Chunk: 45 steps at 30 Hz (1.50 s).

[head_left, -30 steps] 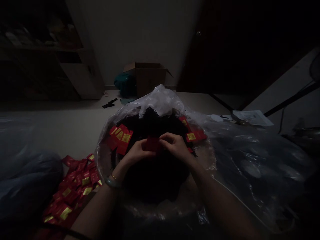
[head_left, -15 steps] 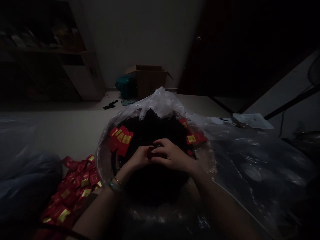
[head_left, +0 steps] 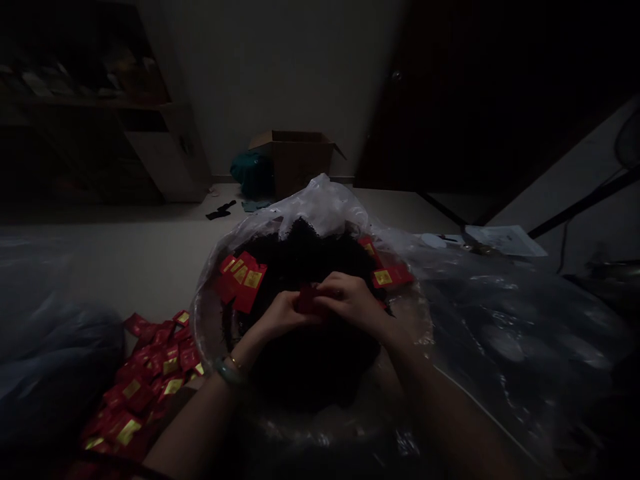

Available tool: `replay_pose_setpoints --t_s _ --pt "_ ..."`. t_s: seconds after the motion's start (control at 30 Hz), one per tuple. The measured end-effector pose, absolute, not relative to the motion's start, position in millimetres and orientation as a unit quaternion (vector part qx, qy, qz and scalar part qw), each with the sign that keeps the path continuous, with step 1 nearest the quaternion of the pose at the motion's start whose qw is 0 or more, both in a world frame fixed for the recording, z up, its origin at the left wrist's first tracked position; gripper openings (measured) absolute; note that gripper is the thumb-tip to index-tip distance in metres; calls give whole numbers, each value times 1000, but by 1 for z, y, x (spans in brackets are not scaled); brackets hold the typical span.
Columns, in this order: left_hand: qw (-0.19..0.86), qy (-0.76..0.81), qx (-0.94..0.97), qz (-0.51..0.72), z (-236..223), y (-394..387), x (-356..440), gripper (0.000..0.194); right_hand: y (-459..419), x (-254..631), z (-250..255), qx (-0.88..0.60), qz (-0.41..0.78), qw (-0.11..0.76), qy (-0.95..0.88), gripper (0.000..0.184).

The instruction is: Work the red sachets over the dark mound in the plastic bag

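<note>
My left hand [head_left: 281,313] and my right hand [head_left: 349,300] meet over a dark, loose heap [head_left: 305,253] that looks like dried leaf. Between them is a small red packet [head_left: 309,300], pinched by the fingers of both hands. The heap fills a round tub lined with a clear plastic bag [head_left: 203,317]. On the heap's left edge lie several flat red packets [head_left: 246,283] with gold labels. More red packets [head_left: 393,275] rest at its right edge. A bangle [head_left: 227,370] circles my left wrist.
A pile of red and gold packets [head_left: 150,373] is on the floor at left, beside a dark plastic-wrapped bundle [head_left: 55,373]. Clear plastic sheeting [head_left: 505,333] spreads to the right. An open cardboard box [head_left: 303,163] and teal bag [head_left: 251,173] stand by the wall.
My right-hand fingers have shifted from covering the packet to pinching its right side, and more of its red face shows. My left hand stays nearly in place.
</note>
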<state>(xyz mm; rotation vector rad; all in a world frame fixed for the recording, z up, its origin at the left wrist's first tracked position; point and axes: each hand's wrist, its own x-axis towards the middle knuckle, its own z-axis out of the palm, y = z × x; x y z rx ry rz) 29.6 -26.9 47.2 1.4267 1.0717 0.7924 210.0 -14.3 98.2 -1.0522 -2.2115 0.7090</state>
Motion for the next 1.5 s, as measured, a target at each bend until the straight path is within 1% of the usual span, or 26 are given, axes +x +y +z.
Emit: replay_pose_setpoints --t_s 0.07,0.17,0.2,0.3,0.33,0.43,0.53,0.6,0.67,0.73,0.8,0.83,0.9,0.97,1.0,1.07,1.13,1.2,1.27,1.33,1.4,1.43,1.5 --pt "583 448 571 365 54 -28 31 34 -12 210 97 -410 290 338 -796 7" --pt "582 445 530 427 60 -29 34 37 -9 208 94 -418 334 365 -762 5" --pt "579 449 515 445 59 -29 35 38 -8 208 92 -423 350 374 -748 8" --pt "584 471 460 475 55 -28 38 45 -4 206 87 -458 378 392 -703 27" --pt "587 476 446 480 53 -28 39 48 -3 206 86 -469 384 388 -694 28" --pt "592 477 436 482 51 -29 39 51 -2 207 84 -481 403 367 -687 19" --pt "601 459 451 474 52 -31 39 48 -3 206 82 -477 396 377 -688 20" --pt "622 449 457 449 52 -32 41 50 -3 205 80 -471 390 383 -693 20" --pt "647 456 448 416 50 -32 42 51 -1 205 79 -472 396 369 -696 23" --pt "658 473 422 406 48 -31 42 50 4 209 78 -489 394 338 -701 27" --pt "657 488 391 422 47 -29 41 51 9 218 77 -522 347 285 -725 31" --pt "656 489 376 436 47 -27 40 53 11 224 75 -543 307 245 -742 34" --pt "656 483 349 463 47 -25 38 54 12 233 72 -584 227 130 -768 47" --pt "654 477 328 488 48 -23 37 54 10 236 67 -607 184 14 -773 49" --pt "650 477 320 498 48 -22 37 54 9 235 64 -610 176 -25 -772 47" --pt "643 481 310 508 49 -22 37 54 7 231 58 -611 175 -61 -770 46" --pt "642 485 312 505 48 -22 38 55 7 227 53 -611 185 -54 -768 46" --pt "641 485 324 499 48 -22 38 55 11 228 51 -604 199 -19 -772 44" --pt "635 486 335 499 47 -22 38 54 17 233 53 -584 211 44 -783 42" --pt "625 490 350 496 48 -23 38 53 22 242 61 -563 234 124 -783 44" --pt "618 496 372 484 48 -23 38 52 22 251 73 -546 284 196 -764 46" --pt "615 498 385 475 48 -24 38 50 21 254 79 -538 314 219 -751 46" --pt "609 500 411 458 49 -25 38 47 15 256 91 -524 376 218 -732 49"
